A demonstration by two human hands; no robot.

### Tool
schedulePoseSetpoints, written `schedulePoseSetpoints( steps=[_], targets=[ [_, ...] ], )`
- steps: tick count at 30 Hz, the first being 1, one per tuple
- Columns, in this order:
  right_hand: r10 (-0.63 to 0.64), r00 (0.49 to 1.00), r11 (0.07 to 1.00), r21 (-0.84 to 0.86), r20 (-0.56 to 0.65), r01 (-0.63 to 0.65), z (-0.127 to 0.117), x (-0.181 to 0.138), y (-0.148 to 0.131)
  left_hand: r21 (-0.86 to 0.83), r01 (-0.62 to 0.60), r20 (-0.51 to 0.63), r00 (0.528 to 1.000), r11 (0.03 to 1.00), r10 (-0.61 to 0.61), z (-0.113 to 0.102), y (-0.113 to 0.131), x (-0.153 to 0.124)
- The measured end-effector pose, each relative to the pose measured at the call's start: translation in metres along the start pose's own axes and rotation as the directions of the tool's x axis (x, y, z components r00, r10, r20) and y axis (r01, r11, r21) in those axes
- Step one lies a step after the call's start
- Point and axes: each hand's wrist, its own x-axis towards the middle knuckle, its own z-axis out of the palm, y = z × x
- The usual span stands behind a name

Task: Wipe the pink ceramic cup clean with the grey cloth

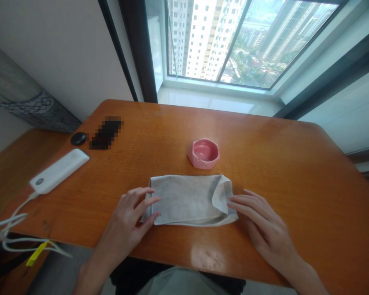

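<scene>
The left hand (132, 217) lies at the left end of a folded grey-white cloth (187, 200). Its fingers are bent, with the forefinger tip on top of the cloth's edge and the thumb at the near corner; whether it actually pinches the fabric cannot be told. The right hand (261, 221) is spread almost flat on the table (295, 172), fingers stretched out side by side, their tips touching the cloth's right end just below a flap (221, 192) that is turned back over the top layer. The cloth lies lengthwise across the near middle of the orange wooden table, between the two hands and close to the front edge. Just behind it, apart from it and a little right of its middle, stands a small pink bowl (203, 153) with an angular rim. Nothing lies between the hands and the cloth. Well off to the left lies a white power bank (59, 171), and a white cable (15, 229) runs from its near end and loops over the table's edge, carrying a yellow tag (37, 253). Beyond the power bank lies a small black disc (78, 138) beside a dark, blurred-out object (106, 132). Past the far edge of the table a large window (242, 41) looks down on tall buildings.
</scene>
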Motion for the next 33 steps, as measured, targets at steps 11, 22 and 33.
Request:
schedulePoseSetpoints(
  steps=[11,22,33],
  targets=[
    [0.22,0.975,0.963,-0.159,0.011,-0.216,0.025,0.018,-0.028,-0.059,-0.102,0.185,0.976,0.993,0.112,-0.01,-0.006,-0.003],
    [0.815,0.576,0.558,0.35,-0.061,-0.752,0.024,-0.031,-0.049,-0.091,-0.128,0.124,0.983,0.988,0.138,-0.012,-0.011,-0.011],
    [0.784,0.611,0.613,0.282,-0.104,-0.738,0.012,-0.029,-0.049,-0.125,-0.073,-0.03,0.997,0.989,0.07,-0.03,-0.011,-0.006]
  ],
)
